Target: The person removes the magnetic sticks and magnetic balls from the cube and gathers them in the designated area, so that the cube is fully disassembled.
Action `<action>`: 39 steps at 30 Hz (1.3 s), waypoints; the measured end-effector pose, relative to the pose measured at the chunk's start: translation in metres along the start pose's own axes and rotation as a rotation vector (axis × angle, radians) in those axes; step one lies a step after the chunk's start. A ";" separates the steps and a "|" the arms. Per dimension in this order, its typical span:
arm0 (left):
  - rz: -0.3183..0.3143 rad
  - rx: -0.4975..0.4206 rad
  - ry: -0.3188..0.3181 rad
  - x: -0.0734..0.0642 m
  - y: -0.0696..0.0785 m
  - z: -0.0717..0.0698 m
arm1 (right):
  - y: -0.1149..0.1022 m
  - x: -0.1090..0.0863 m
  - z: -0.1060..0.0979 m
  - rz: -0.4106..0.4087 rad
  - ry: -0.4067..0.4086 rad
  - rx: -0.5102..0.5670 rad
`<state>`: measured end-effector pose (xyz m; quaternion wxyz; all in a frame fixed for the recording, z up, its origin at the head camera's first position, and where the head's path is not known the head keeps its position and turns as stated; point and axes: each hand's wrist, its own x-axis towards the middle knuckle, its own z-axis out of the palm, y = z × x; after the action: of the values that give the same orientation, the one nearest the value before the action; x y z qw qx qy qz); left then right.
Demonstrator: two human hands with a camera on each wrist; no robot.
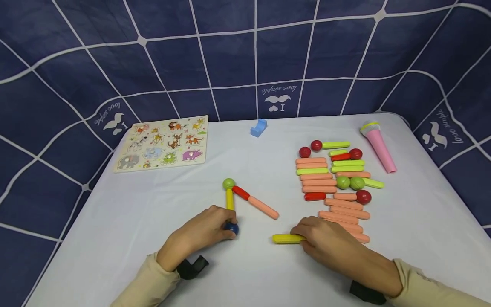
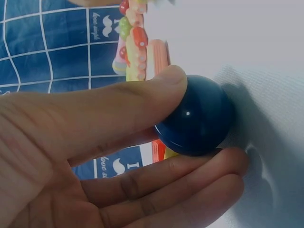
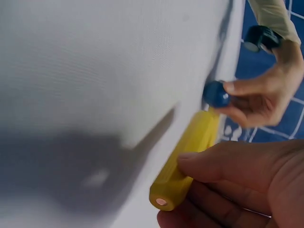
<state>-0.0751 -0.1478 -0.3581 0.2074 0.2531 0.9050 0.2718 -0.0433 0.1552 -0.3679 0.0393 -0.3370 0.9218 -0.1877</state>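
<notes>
My left hand (image 1: pixel 209 228) pinches a dark blue ball (image 2: pixel 199 116) between thumb and fingers, low over the white table. In the head view the ball is at the near end of a yellow stick (image 1: pixel 230 199), whose far end meets a green ball (image 1: pixel 228 183). From that green ball a red stick (image 1: pixel 241 192) and an orange stick (image 1: pixel 263 207) run end to end toward the lower right. My right hand (image 1: pixel 326 241) grips another yellow stick (image 3: pixel 183 161) by its right end, and the stick points left toward the blue ball. A pale round spot shows on its end face.
Several orange sticks (image 1: pixel 316 182), lime sticks (image 1: pixel 348 168), red balls (image 1: pixel 363 197) and green balls (image 1: pixel 357 183) lie grouped at the right. A pink toy microphone (image 1: pixel 380 149) lies beyond them. An animal puzzle board (image 1: pixel 163 145) is at the back left, a blue block (image 1: pixel 258 127) at the back.
</notes>
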 end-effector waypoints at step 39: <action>-0.016 0.024 -0.035 0.003 0.001 -0.001 | 0.045 -0.071 -0.013 0.197 0.114 -0.237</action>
<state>-0.0775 -0.1454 -0.3572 0.2222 0.2530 0.9064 0.2549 -0.0188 0.2361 -0.3764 -0.0347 -0.2359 0.9668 -0.0918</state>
